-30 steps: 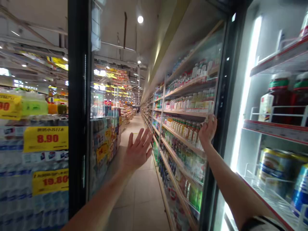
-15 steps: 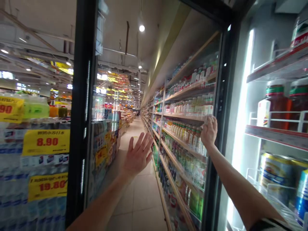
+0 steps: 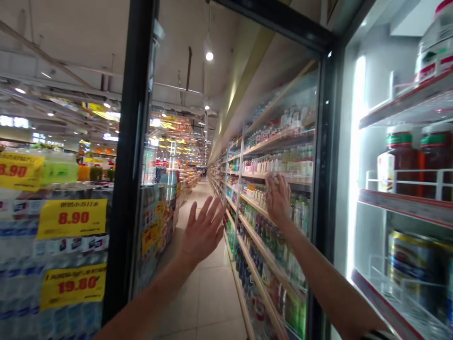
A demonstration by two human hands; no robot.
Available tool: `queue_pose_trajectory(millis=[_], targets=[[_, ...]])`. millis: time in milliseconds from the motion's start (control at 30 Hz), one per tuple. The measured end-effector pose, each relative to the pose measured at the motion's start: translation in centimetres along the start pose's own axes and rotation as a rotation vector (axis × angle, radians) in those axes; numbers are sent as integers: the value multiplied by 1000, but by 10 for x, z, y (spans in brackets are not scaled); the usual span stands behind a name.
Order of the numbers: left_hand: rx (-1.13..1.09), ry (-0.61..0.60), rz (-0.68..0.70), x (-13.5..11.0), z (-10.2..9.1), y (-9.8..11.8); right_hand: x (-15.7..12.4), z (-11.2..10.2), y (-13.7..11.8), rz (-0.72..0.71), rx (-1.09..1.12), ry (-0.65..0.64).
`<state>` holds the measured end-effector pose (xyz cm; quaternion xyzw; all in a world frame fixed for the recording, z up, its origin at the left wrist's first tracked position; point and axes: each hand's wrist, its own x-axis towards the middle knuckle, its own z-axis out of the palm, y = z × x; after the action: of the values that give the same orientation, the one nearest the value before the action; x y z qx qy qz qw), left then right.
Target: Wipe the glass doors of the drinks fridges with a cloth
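A glass cooler door (image 3: 226, 19) with a black frame stands open in front of me. My left hand (image 3: 203, 231) is open, its fingers spread and its palm against the glass. To its right and higher up, my right hand (image 3: 279, 200) is bent against the same pane. A crumpled pale wipe (image 3: 272, 180) shows at its fingers, though its edges are blurred. Store shelves full of drinks (image 3: 276, 160) show through or in the glass.
The lit cooler at right has wire-fronted shelves (image 3: 403, 203) with dark-red bottles (image 3: 399, 158) and cans (image 3: 410, 255). At left, packed bottles stand under yellow price signs (image 3: 72, 218). A tiled aisle (image 3: 212, 288) shows in the pane.
My right hand has slid left across the glass, away from the door frame at right, with the pale wipe. My left hand has stayed in nearly the same place. The view has shifted slightly.
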<state>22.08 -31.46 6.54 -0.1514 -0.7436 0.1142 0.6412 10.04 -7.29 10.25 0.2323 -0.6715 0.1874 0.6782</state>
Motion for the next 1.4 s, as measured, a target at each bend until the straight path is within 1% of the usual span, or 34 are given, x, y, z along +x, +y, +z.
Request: queue_pose_trajectory(millis=[100, 167, 233, 267, 333, 400, 433, 467, 533, 567, 600, 633, 667, 700, 767, 800, 867, 900, 933, 967, 1000, 1067, 1100, 1167, 1200, 1233, 1267, 1300, 1333, 1400], targets=[[57, 19, -92, 37, -12, -28, 12, -8, 47, 181, 3, 64], [69, 22, -116, 60, -17, -46, 24, -12, 75, 292, 17, 120], [69, 30, -119, 74, -20, -56, 36, -15, 92, 366, 24, 171], [69, 37, -120, 78, -21, -58, 42, -15, 95, 387, 23, 194], [78, 52, -123, 79, -22, -57, 50, -14, 86, 384, 22, 221], [89, 60, -119, 78, -24, -54, 54, -9, 58, 331, 31, 212], [94, 59, -115, 77, -25, -52, 53, -6, 39, 268, 39, 185], [99, 60, -112, 76, -25, -51, 52, -2, 19, 189, 50, 151], [103, 64, -107, 75, -25, -52, 50, 4, -19, -78, 71, 32], [104, 69, -109, 75, -25, -52, 49, 6, -31, -198, 78, -19], [105, 73, -109, 75, -25, -53, 49, 6, -37, -279, 80, -59], [107, 78, -110, 75, -24, -54, 51, 6, -36, -294, 79, -75], [109, 82, -110, 75, -23, -55, 54, 4, -28, -250, 75, -70], [112, 86, -110, 75, -22, -56, 59, 1, -13, -165, 69, -45], [115, 92, -110, 75, -21, -56, 72, -7, 28, 50, 52, 44], [116, 94, -109, 75, -21, -56, 79, -11, 50, 130, 46, 87], [114, 103, -112, 75, -21, -55, 93, -17, 85, 219, 41, 145], [112, 105, -115, 75, -21, -54, 99, -17, 96, 244, 41, 165], [110, 106, -117, 75, -21, -54, 104, -17, 99, 259, 41, 183], [107, 109, -119, 75, -21, -54, 108, -14, 96, 265, 43, 199], [105, 110, -120, 75, -21, -54, 109, -10, 87, 264, 45, 212], [105, 113, -116, 75, -21, -55, 108, 0, 55, 222, 56, 210], [106, 118, -112, 75, -21, -55, 106, 5, 36, 153, 67, 182], [108, 119, -106, 75, -20, -56, 99, 11, 4, -64, 93, 77], [108, 115, -106, 74, -20, -57, 96, 12, -6, -170, 102, 27], [109, 112, -108, 74, -20, -57, 93, 11, -9, -239, 105, -2], [110, 110, -112, 74, -20, -57, 91, 9, -6, -252, 101, -5], [112, 108, -115, 74, -20, -57, 90, 5, 4, -199, 90, 17], [114, 105, -115, 74, -21, -57, 91, 1, 20, -96, 78, 58], [118, 101, -108, 74, -21, -56, 94, -7, 59, 148, 58, 141]])
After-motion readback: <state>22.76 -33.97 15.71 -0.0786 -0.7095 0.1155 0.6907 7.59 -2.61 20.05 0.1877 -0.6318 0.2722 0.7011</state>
